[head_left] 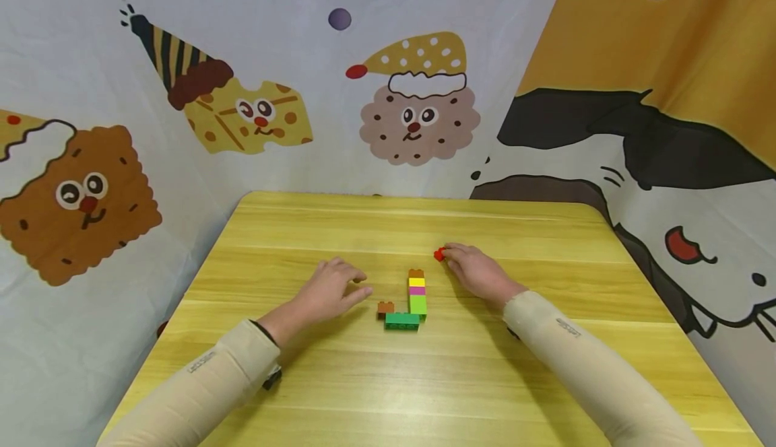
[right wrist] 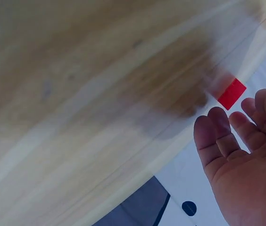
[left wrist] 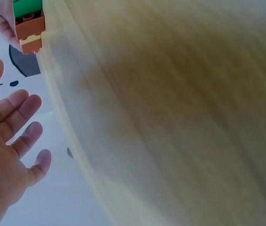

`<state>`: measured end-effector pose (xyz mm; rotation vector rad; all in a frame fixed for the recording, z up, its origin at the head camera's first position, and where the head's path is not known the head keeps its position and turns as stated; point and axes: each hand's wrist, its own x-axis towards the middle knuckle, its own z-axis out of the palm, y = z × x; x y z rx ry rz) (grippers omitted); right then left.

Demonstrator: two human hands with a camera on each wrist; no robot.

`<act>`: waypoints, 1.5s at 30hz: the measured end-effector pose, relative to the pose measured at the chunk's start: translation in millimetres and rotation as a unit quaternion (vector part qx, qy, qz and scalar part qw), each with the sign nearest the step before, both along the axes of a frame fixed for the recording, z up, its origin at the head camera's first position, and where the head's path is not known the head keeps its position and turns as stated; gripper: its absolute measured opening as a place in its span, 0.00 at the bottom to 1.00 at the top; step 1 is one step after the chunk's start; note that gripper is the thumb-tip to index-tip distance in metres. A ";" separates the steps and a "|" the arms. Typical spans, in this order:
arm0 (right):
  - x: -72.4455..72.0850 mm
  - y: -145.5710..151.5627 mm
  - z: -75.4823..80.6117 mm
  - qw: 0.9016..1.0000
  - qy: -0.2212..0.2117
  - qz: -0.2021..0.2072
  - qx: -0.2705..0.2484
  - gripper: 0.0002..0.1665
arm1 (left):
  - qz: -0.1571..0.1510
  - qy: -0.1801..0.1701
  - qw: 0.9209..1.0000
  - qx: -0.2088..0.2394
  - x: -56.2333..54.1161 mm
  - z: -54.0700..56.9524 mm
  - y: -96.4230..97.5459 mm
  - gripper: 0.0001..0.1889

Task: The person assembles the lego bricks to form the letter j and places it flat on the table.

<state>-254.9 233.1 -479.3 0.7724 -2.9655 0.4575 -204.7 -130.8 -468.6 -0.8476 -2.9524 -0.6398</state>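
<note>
A small red toy brick (head_left: pixel 439 254) lies on the table near the fingertips of my right hand (head_left: pixel 479 273). In the right wrist view the red brick (right wrist: pixel 232 94) stands beside the loosely bent fingers, and no grip round it shows. My left hand (head_left: pixel 330 290) hovers over the table with fingers apart, holding nothing. To its right is a group of bricks: an orange-brown brick (head_left: pixel 385 308), a dark green brick (head_left: pixel 402 322), and a column with lime green (head_left: pixel 418 304), pink (head_left: pixel 417 291), yellow (head_left: pixel 416 282) and orange-brown on top. Whether they are all joined I cannot tell.
The wooden table (head_left: pixel 339 393) reaches back to a printed cloth (head_left: pixel 303 3) with cartoon figures, which hangs behind and at both sides. Its far edge lies a little beyond the red brick.
</note>
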 end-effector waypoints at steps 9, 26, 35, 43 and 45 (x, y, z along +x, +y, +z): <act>-4.0 -9.3 -0.9 0.999 0.023 0.020 0.013 0.19 | 0.005 -0.003 1.000 -0.004 0.8 -0.7 -0.8 0.27; -2.6 -41.0 -0.4 0.998 0.007 0.061 -0.013 0.20 | 0.008 -0.002 1.000 -0.001 1.4 -2.4 -0.6 0.25; -2.9 -42.5 -4.8 0.996 0.026 0.081 0.004 0.21 | 0.011 0.003 1.000 -0.001 0.1 -3.8 -0.2 0.24; 0.3 -42.3 -4.6 0.996 0.031 0.083 -0.008 0.22 | 0.016 0.001 1.000 -0.003 0.0 -6.0 -1.3 0.25; 1.4 -40.8 -4.8 0.996 0.031 0.078 -0.014 0.23 | 0.015 0.005 1.000 -0.002 -0.6 -7.0 -1.9 0.24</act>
